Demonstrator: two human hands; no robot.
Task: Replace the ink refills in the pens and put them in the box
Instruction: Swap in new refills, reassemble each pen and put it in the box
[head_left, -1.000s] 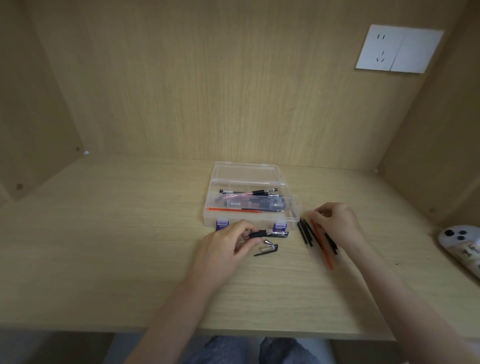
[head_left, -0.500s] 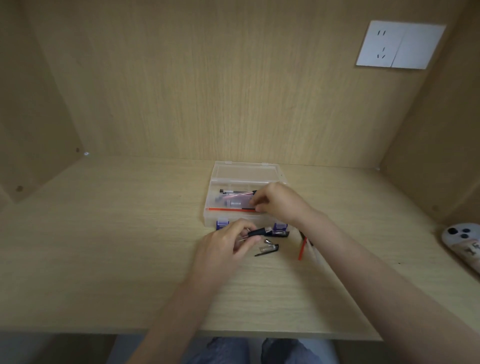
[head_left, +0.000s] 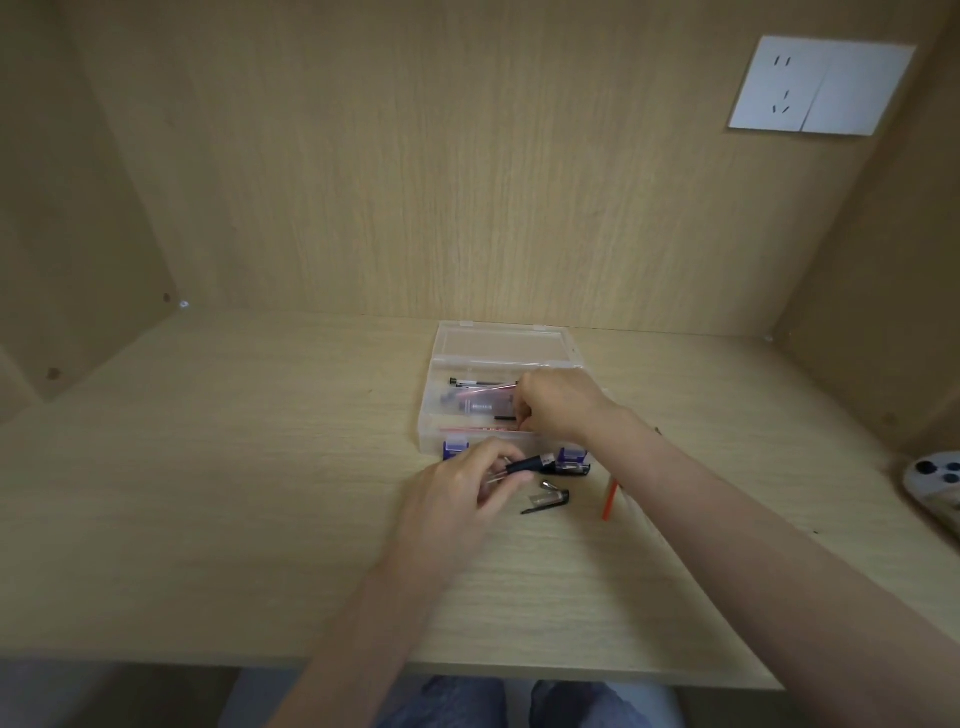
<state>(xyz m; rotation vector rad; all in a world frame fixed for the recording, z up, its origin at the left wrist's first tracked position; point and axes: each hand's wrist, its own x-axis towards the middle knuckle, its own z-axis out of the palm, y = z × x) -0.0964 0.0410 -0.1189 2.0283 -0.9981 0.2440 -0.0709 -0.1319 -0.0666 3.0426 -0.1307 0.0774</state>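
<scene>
Slippage looms: left hand (head_left: 457, 499) grips the pen (head_left: 524, 462); right hand (head_left: 556, 405), thinly pinching a refill (head_left: 502, 417), may drop it into the box (head_left: 427, 410).

One head-worn wide-angle view looks forward and down, close over the desk (head_left: 218, 493).
</scene>
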